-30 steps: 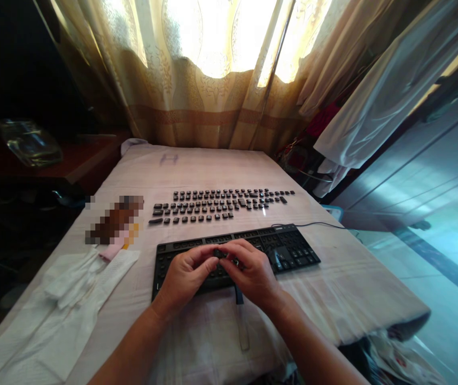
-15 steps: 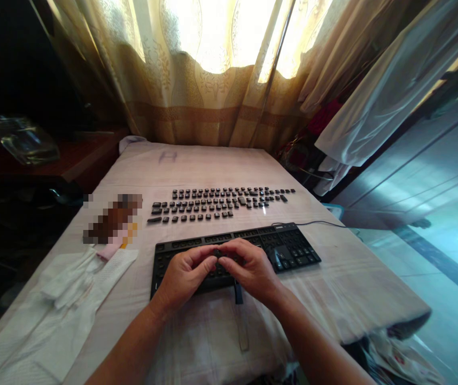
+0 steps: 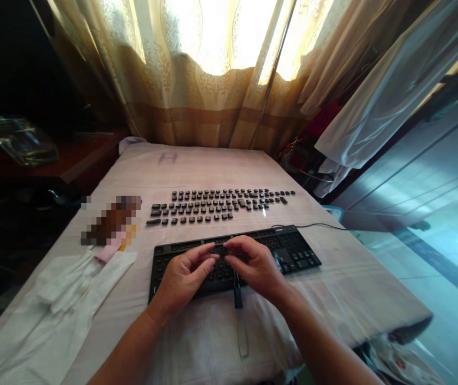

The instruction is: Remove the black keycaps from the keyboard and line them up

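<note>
Over the middle of a black keyboard (image 3: 293,248), my left hand (image 3: 184,272) and my right hand (image 3: 255,264) face each other with a small gap between them. The left thumb and forefinger are curved and apart, with nothing visible between them. My right thumb and forefinger are bent toward each other around a dark spot, too small to make out. Under the right hand lies a keycap puller (image 3: 238,297) with a black handle and wire loops, against the keyboard's front edge. Many key positions on the keyboard have no caps. Loose black keycaps (image 3: 216,203) lie in rows behind it.
A pale cloth covers the table (image 3: 204,168). White gloves (image 3: 68,289) lie at the left, beside a blurred-out patch (image 3: 112,219). The keyboard cable (image 3: 325,223) runs off to the right. Curtains (image 3: 196,101) hang behind the table, and a glass object (image 3: 24,141) stands far left.
My hands have drawn apart slightly; their fingertips met around a small dark piece before. The right hand shifted a little right. The keycap rows stay as they were.
</note>
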Action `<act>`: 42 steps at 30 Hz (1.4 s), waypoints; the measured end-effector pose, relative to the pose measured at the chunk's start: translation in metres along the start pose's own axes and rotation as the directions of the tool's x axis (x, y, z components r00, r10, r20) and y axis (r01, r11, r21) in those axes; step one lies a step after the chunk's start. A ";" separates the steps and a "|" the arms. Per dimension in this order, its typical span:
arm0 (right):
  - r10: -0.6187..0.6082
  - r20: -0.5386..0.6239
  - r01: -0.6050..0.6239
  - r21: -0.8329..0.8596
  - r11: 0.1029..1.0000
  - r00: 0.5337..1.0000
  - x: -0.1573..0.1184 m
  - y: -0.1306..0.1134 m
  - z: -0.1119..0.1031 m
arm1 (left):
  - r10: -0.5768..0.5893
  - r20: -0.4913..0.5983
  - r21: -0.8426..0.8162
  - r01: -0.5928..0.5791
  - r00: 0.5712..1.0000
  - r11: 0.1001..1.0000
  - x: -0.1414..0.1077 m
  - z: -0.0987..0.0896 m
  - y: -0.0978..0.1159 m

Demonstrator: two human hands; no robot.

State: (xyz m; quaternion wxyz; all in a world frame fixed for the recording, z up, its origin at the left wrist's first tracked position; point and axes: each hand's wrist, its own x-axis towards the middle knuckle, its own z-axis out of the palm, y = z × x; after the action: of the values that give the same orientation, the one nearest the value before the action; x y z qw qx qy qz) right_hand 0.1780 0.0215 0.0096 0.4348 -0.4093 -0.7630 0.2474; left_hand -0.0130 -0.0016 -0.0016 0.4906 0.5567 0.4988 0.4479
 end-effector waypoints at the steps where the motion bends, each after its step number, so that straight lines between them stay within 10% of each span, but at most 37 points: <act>1: -0.036 -0.026 0.036 -0.015 0.999 0.999 0.001 0.001 -0.003 | 0.000 -0.010 0.006 0.000 1.000 1.000 0.000 0.000 0.000; 13: -0.370 -0.110 0.347 -0.184 0.920 0.922 0.001 -0.011 -0.015 | 0.034 -0.029 0.039 -0.033 0.999 0.999 0.001 0.000 -0.001; 28: -0.156 -0.022 0.157 0.086 0.984 0.988 -0.007 -0.005 0.010 | 0.065 0.016 -0.064 -0.064 0.998 0.996 -0.003 0.003 0.003; 42: -0.146 0.093 0.147 -0.013 0.989 0.985 0.004 -0.001 -0.003 | -0.018 0.031 -0.069 0.020 0.999 0.997 -0.002 0.003 0.005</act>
State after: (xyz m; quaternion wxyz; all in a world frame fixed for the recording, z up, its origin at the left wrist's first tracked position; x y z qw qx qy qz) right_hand 0.1793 0.0246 0.0133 0.4121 -0.3445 -0.8127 0.2260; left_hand -0.0095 -0.0036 0.0034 0.5215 0.5414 0.4806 0.4516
